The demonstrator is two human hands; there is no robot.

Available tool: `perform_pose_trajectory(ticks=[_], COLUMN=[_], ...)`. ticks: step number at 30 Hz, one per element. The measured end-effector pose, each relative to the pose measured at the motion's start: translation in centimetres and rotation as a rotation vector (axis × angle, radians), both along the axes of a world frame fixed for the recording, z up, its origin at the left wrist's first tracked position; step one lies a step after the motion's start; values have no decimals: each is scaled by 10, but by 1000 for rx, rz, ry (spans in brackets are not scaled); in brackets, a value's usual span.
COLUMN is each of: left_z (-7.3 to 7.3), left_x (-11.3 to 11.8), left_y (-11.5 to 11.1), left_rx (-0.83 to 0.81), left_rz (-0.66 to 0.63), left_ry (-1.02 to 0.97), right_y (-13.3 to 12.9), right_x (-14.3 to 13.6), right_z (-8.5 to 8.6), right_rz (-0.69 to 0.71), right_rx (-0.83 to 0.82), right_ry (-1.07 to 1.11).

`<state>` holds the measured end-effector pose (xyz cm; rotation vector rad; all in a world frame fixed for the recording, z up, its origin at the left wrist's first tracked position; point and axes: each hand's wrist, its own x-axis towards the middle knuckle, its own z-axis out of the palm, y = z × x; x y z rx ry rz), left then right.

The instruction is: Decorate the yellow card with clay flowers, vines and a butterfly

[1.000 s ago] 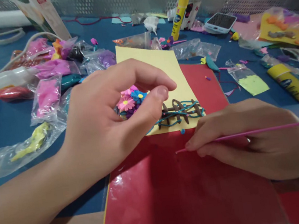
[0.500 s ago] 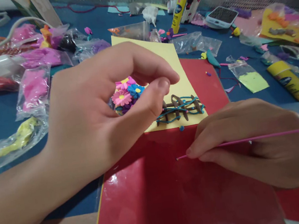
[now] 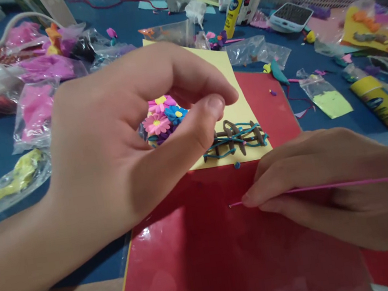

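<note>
My left hand [image 3: 134, 130] hovers over the yellow card [image 3: 246, 109], its thumb and index finger curled close together; whatever is between them, if anything, is too small to make out. Between thumb and fingers, pink and blue clay flowers [image 3: 156, 123] show on the card. To the right of my thumb lies a brown clay fence [image 3: 239, 136] wound with teal strands. My right hand [image 3: 329, 184] pinches a thin pink stick [image 3: 358, 183], its tip just above or on the red folder [image 3: 231, 256]. A tiny blue clay bit [image 3: 237, 165] sits at the card's lower edge.
Bags of pink clay [image 3: 36, 112] and yellow clay [image 3: 14, 178] lie at the left. Behind the card stands a yellow glue stick [image 3: 237, 2]. A white device [image 3: 291, 17], a bag of green clay [image 3: 332, 102] and a yellow tube [image 3: 385, 102] are at the right.
The view has shifted slightly. The far end of the pink stick sits a little lower, while its tip stays in nearly the same place. My left fingertips are slightly further right.
</note>
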<state>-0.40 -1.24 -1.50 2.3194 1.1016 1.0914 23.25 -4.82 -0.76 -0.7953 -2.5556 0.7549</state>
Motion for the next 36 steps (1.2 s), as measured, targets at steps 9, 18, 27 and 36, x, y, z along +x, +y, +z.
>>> perform_pose_trajectory(ticks=[9, 18, 27, 36], left_z=[-3, 5, 0, -4], left_x=[5, 2, 3, 3], left_y=[-3, 1, 4, 7], left_rx=[5, 178, 229, 184], left_rz=[35, 51, 96, 90], left_ry=[-83, 64, 268, 281], right_y=[4, 11, 41, 47], right_x=[-3, 1, -6, -2], right_z=[3, 2, -16, -23], right_rz=[10, -242, -466, -477], right_rx=[5, 134, 147, 122], right_ry=[19, 264, 318, 286])
